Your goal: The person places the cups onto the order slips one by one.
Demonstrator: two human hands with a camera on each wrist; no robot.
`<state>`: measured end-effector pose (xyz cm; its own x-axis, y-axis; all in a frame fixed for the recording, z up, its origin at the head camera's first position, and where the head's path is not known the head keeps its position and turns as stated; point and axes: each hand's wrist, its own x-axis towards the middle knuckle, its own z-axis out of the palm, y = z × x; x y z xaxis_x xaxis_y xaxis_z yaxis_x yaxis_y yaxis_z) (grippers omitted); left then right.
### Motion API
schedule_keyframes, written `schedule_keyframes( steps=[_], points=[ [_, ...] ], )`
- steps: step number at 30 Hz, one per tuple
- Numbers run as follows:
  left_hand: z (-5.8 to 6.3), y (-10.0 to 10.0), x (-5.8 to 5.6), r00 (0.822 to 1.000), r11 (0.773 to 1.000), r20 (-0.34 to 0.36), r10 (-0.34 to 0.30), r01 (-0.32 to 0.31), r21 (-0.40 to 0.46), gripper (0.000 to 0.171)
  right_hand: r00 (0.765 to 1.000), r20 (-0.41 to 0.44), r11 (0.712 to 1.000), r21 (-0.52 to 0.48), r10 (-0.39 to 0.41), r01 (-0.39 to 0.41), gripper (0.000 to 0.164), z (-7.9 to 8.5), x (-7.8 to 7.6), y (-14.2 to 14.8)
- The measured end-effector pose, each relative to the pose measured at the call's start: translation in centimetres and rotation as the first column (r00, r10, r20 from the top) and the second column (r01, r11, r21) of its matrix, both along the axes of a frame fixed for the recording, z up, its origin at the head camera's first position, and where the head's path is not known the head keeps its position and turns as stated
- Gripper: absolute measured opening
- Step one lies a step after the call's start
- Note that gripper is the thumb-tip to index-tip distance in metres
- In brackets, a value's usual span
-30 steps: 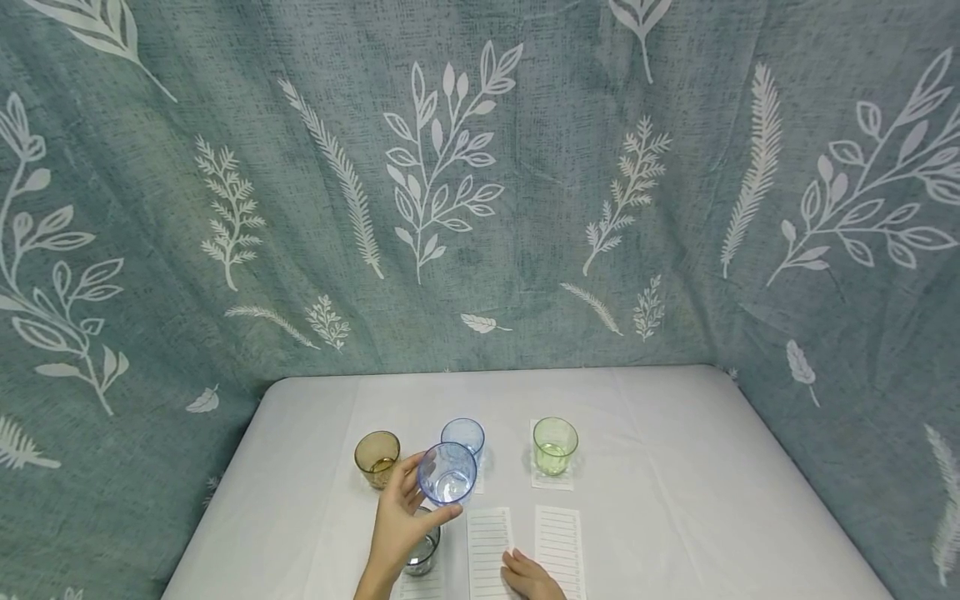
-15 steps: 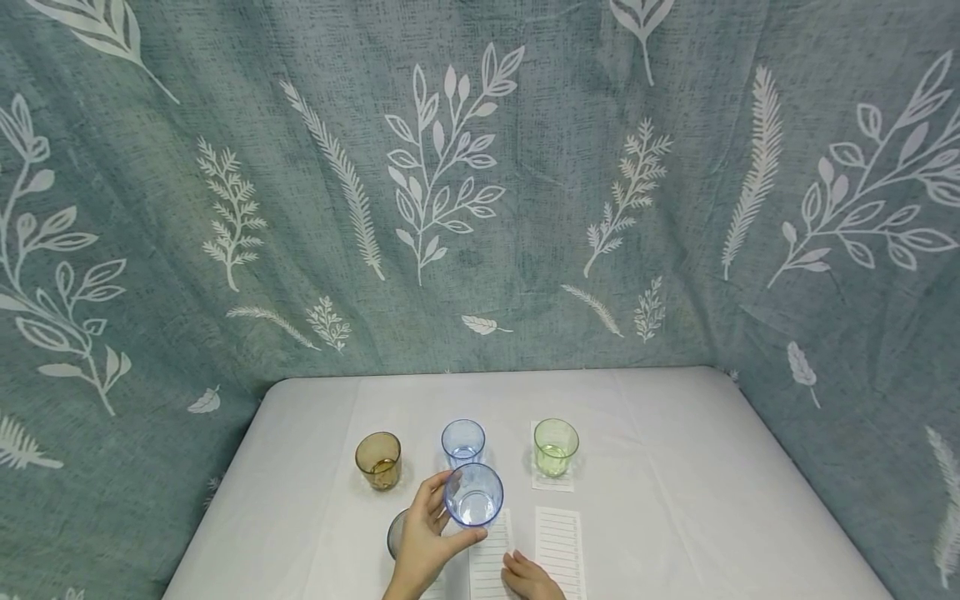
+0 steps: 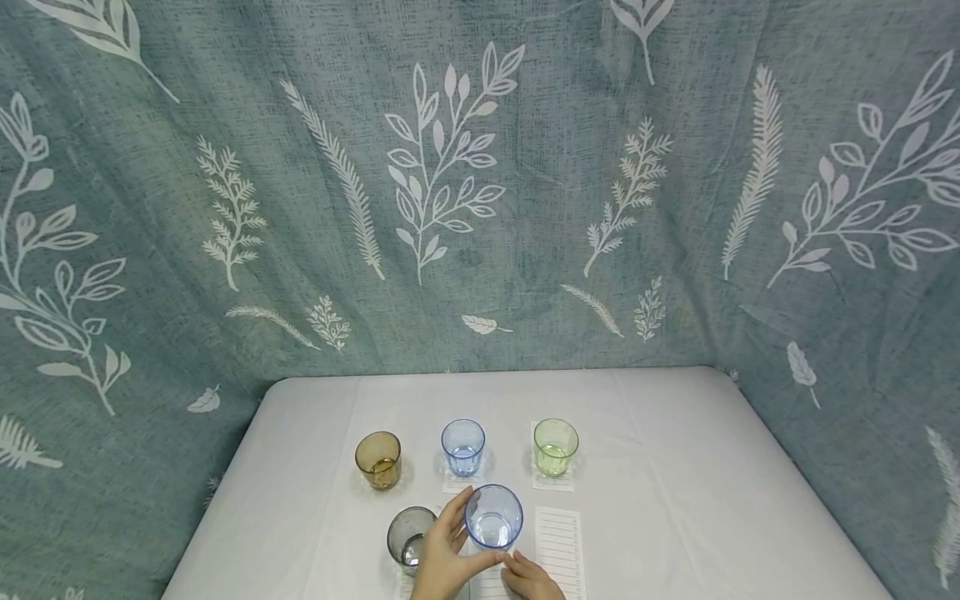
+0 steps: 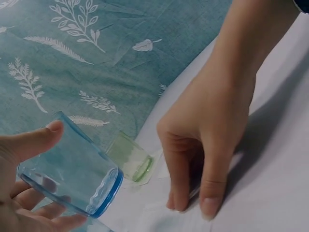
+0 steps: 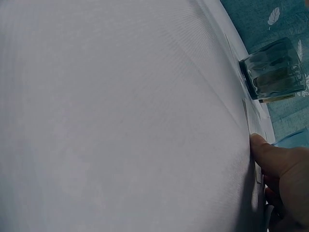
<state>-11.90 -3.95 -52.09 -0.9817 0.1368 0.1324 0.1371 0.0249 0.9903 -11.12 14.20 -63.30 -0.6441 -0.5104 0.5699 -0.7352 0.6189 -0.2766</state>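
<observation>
My left hand holds a clear blue glass above the table, its thumb at the near side and fingers at the far side. In the left wrist view, that blue glass is tilted, with nothing seen inside. My right hand rests its fingertips on a lined paper card just beneath and to the right of the glass. Seen from the left wrist, the right hand points its fingers straight down at the paper. A smoky grey glass stands left of my left hand, which partly covers it.
Farther back stand an amber glass, a second blue glass and a green glass. Another lined card lies to the right of the right hand. A white cloth covers the table; a leaf-patterned curtain hangs behind.
My left hand has carried the blue glass rightward and nearer, from in front of the second blue glass to above the middle card. My right hand has stayed on the paper.
</observation>
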Motion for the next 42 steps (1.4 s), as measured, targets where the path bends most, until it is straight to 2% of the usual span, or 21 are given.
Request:
schedule_keyframes(
  steps=[4,12,18,22,29,38,42],
  points=[
    [-0.8,0.3,0.0,1.0,1.0,0.006,0.011,-0.011,-0.001,0.086,1.0,-0.03,1.0,-0.002,0.006,-0.006,0.053,-0.2,-0.2,0.1],
    [-2.0,0.7,0.3,0.996,0.996,-0.015,0.088,-0.088,-0.029,0.081,1.0,-0.019,1.0,0.027,0.005,-0.004,0.053,0.0,0.0,0.3],
    [-3.2,0.7,0.2,0.993,0.992,-0.001,0.12,-0.12,-0.037,0.079,0.999,0.048,0.999,0.035,-0.005,0.003,0.052,0.4,0.2,0.2],
    [-4.1,0.8,0.2,0.989,0.988,0.001,0.148,-0.148,-0.046,0.078,0.998,0.064,0.999,0.047,-0.003,0.0,0.051,0.5,0.2,0.2],
    [-4.9,1.2,0.2,0.984,0.981,-0.016,0.179,-0.179,-0.068,0.079,1.0,0.001,0.999,0.035,0.005,-0.005,0.052,0.4,0.1,0.5],
    [-5.7,1.7,0.4,0.973,0.97,-0.086,0.213,-0.221,-0.097,0.079,0.997,-0.079,0.999,0.035,0.007,-0.005,0.055,-0.1,-0.3,0.4],
    [-6.1,1.8,0.3,0.971,0.955,-0.098,0.218,-0.232,-0.182,0.08,0.996,-0.09,0.999,0.03,0.016,-0.014,0.055,-0.1,-0.4,0.4]
  ],
)
